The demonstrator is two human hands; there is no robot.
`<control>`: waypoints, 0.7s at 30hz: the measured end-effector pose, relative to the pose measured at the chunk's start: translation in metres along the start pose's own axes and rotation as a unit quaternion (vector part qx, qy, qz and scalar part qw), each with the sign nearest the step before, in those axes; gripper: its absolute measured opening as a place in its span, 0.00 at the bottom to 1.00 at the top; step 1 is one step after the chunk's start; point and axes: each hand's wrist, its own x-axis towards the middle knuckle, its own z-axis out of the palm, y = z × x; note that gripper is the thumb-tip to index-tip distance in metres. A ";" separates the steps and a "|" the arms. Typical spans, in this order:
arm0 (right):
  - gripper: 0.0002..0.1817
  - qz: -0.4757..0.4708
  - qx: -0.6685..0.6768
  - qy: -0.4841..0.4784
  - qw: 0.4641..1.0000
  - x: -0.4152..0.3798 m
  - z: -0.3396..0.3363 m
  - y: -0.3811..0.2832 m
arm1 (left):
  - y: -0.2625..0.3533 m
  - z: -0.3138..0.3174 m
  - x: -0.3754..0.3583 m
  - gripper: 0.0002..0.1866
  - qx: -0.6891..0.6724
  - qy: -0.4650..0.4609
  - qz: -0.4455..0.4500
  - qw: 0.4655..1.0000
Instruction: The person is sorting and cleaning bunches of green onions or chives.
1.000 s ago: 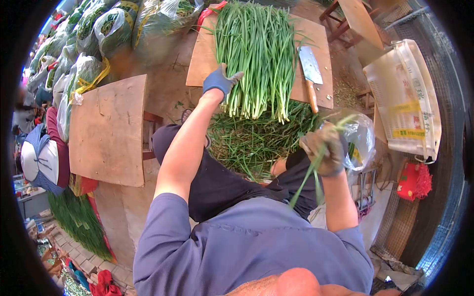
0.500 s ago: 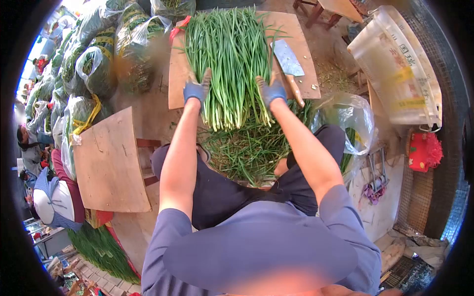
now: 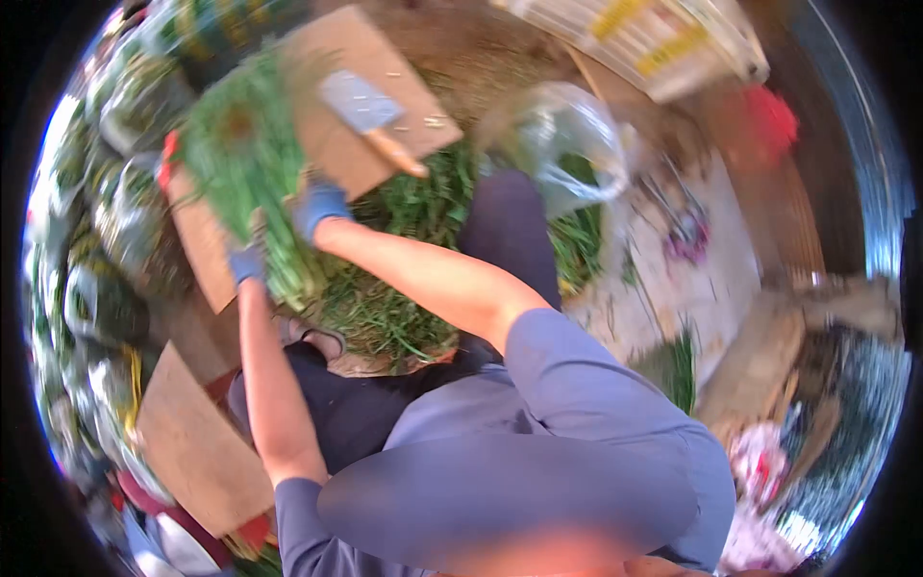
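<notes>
A large bundle of green chives [image 3: 261,173] with pale stem ends toward me lies on a wooden board [image 3: 336,43]. My left hand [image 3: 248,258], in a grey-blue glove, presses the bundle's left side near the stem ends. On the opposite side my right hand [image 3: 319,207], gloved alike, is closed against the stems. Blur hides the exact finger positions. To the right of the bundle, a cleaver [image 3: 361,104] with a wooden handle rests on the board, its handle reaching past the edge.
Loose green trimmings [image 3: 385,313] cover the ground below the board. A clear plastic bag [image 3: 586,144] stands at right, near my knee. Stuffed bags of greens [image 3: 144,101] line the left. A second wooden board [image 3: 197,447] sits at lower left, and a white crate [image 3: 663,48] at upper right.
My view has swung to the right, so the board, chives and hands appear farther left and tilted. Both hands remain at the bundle's sides, with the chives gathered narrower between them.
</notes>
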 end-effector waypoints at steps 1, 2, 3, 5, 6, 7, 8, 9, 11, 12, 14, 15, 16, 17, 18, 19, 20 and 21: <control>0.36 -0.013 0.027 0.024 0.999 -0.016 -0.018 0.010 | -0.018 -0.001 0.003 0.34 -0.156 -0.025 0.007 0.987; 0.37 -0.033 0.056 0.044 0.997 -0.029 -0.032 0.015 | -0.031 -0.007 0.004 0.31 -0.281 -0.064 0.006 0.958; 0.35 -0.085 0.087 0.082 0.989 -0.047 -0.055 0.028 | -0.053 -0.018 0.019 0.39 -0.392 -0.119 0.010 0.912; 0.30 -0.207 0.157 0.169 0.951 -0.102 -0.116 0.071 | -0.053 -0.054 0.015 0.32 -0.202 -0.075 0.072 0.974; 0.27 -0.270 0.196 0.217 0.917 -0.129 -0.153 0.096 | -0.049 -0.065 0.012 0.28 -0.158 0.007 0.045 0.986; 0.21 -0.254 0.179 0.262 0.914 -0.149 -0.179 0.132 | -0.013 -0.071 -0.014 0.28 0.042 0.108 0.181 0.977; 0.16 -0.234 0.162 0.305 0.909 -0.170 -0.205 0.168 | 0.029 -0.071 -0.040 0.29 0.236 0.202 0.309 0.899; 0.14 -0.133 0.221 0.301 0.918 -0.194 -0.228 0.200 | 0.061 -0.066 -0.057 0.28 0.195 0.183 0.303 0.915; 0.15 0.123 0.252 0.256 0.925 -0.225 -0.227 0.306 | 0.121 -0.062 -0.089 0.26 0.117 0.144 0.287 0.940; 0.16 0.216 0.175 0.177 0.944 -0.236 -0.199 0.403 | 0.154 -0.048 -0.111 0.26 0.061 0.082 0.281 0.954; 0.19 0.342 0.287 0.045 0.893 -0.262 -0.172 0.503 | 0.224 -0.005 -0.150 0.25 -0.053 -0.035 0.262 0.963; 0.23 0.365 0.395 0.119 0.835 -0.254 -0.171 0.515 | 0.251 0.017 -0.167 0.24 -0.028 -0.136 0.295 0.945; 0.27 0.379 0.494 0.192 0.758 -0.239 -0.172 0.527 | 0.280 0.042 -0.183 0.23 -0.003 -0.236 0.325 0.916; 0.30 0.386 0.585 0.259 0.665 -0.222 -0.174 0.538 | 0.317 0.070 -0.208 0.25 0.011 -0.325 0.301 0.897; 0.30 0.351 0.619 0.271 0.648 -0.200 -0.182 0.538 | 0.347 0.099 -0.230 0.27 0.027 -0.410 0.271 0.871; 0.30 0.314 0.651 0.282 0.631 -0.175 -0.197 0.531 | 0.360 0.131 -0.238 0.32 0.064 -0.435 0.338 0.832; 0.30 0.243 0.647 0.246 0.680 -0.154 -0.210 0.521 | 0.366 0.164 -0.242 0.37 0.101 -0.458 0.402 0.787; 0.29 0.171 0.637 0.209 0.722 -0.135 -0.224 0.506 | 0.369 0.198 -0.248 0.40 0.119 -0.423 0.449 0.778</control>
